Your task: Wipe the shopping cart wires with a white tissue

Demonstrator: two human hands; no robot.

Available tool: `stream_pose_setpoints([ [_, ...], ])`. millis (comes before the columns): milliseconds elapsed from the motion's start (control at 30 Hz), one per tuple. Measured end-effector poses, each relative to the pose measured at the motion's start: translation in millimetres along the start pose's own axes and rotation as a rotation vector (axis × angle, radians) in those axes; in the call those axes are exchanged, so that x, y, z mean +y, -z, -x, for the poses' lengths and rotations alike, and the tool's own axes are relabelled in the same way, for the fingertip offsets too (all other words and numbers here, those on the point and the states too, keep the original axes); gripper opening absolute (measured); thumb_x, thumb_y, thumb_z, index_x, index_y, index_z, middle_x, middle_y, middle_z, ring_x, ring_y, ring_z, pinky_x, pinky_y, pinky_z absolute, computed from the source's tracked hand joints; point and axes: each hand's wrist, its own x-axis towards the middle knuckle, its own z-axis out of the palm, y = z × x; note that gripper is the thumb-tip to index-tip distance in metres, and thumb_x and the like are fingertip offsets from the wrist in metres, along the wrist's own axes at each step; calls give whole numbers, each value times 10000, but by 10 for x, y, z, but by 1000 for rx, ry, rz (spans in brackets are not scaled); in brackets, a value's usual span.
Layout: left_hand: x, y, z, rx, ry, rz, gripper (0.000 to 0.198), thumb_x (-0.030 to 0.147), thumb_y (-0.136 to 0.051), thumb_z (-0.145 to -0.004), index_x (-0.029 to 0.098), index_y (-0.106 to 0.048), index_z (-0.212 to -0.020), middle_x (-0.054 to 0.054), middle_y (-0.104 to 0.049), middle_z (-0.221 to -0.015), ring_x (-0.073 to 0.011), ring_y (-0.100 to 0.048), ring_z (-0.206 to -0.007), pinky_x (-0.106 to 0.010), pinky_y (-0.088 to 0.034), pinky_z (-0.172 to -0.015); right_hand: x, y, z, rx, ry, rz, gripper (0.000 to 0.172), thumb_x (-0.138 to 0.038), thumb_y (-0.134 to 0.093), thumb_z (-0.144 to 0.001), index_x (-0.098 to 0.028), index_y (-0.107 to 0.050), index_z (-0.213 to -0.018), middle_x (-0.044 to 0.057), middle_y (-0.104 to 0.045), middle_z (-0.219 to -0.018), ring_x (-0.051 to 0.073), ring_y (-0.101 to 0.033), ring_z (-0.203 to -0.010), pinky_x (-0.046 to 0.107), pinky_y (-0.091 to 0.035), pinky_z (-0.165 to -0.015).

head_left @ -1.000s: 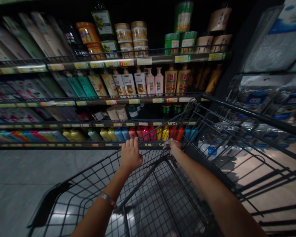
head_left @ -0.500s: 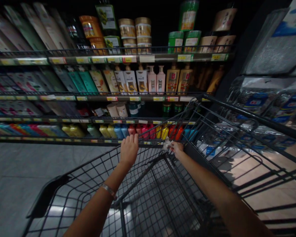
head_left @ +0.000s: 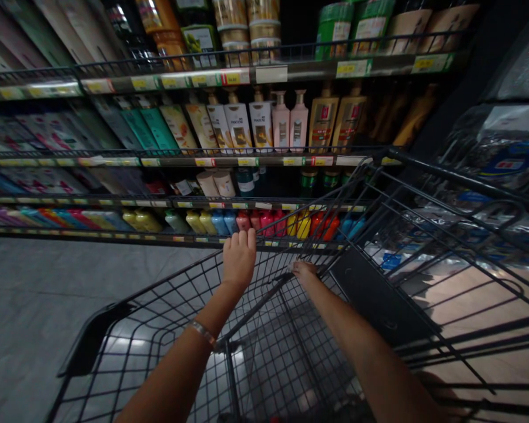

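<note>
A dim store aisle surrounds the work, with a stocked shelf (head_left: pixel 240 158) across the front and a pale grey floor (head_left: pixel 30 288) below at left. A small pale scrap (head_left: pixel 293 267), perhaps tissue or thin cloth, is at the fingertips of the right hand (head_left: pixel 305 269), low inside the far part of the wire shopping cart (head_left: pixel 88 338). The fingers seem to pinch it, though it is small and blurred here. It should be light and limp, easy to bunch but likely to tear or snag on wire ends; a folded wad held by thumb and fingers would suit it best.

The cart itself looks stiff and smooth, heavy as a whole and apt to roll, so its thick top rail is the sound place to hold, rather than the thin mesh. The left hand (head_left: pixel 239 258) is at the far side's rim, fingers together and bent; I cannot tell whether they wrap the wire. A bracelet (head_left: pixel 203 333) circles that wrist. Farther out stand colourful bottles (head_left: pixel 303 225) on the bottom shelf, and shiny packets (head_left: pixel 506 158) hang at right.
</note>
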Motion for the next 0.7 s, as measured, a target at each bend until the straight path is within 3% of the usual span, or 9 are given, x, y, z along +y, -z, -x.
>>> stream_pose_setpoints([
  [200, 12, 12, -6, 19, 7, 15, 471, 122, -446, -888, 89, -504, -1354, -160, -601, -1018, -293, -549, -968, -420, -455, -835, -286, -39, 98, 23, -48, -97, 318, 59, -633, -632, -205, -455, -631, -77, -535, -443, 113, -585, -416, 199, -535, -472],
  [467, 18, 25, -16, 55, 4, 35, 455, 102, -444, -891, 74, -527, -1338, -170, -618, -1010, -294, -573, -967, -418, -471, -826, -803, 123, 177, -21, -43, -162, 238, 52, -547, -670, -179, -519, -721, -66, -598, -519, 89, -592, -448, 184, -537, -498],
  [567, 21, 25, -16, 62, 3, 41, 451, 100, -442, -891, 75, -532, -1332, -173, -621, -1018, -297, -574, -973, -419, -473, -820, -810, 212, 180, -25, -70, -131, 180, 6, -538, -698, -174, -533, -704, -40, -594, -508, 107, -579, -427, 189, -494, -446],
  [700, 26, 19, -14, 69, 2, 40, 450, 100, -432, -892, 76, -530, -1331, -173, -620, -1017, -296, -572, -968, -420, -474, -818, -561, 281, 219, -18, -129, -61, 205, 27, -543, -672, -176, -518, -661, -28, -584, -492, 121, -575, -421, 202, -487, -438],
])
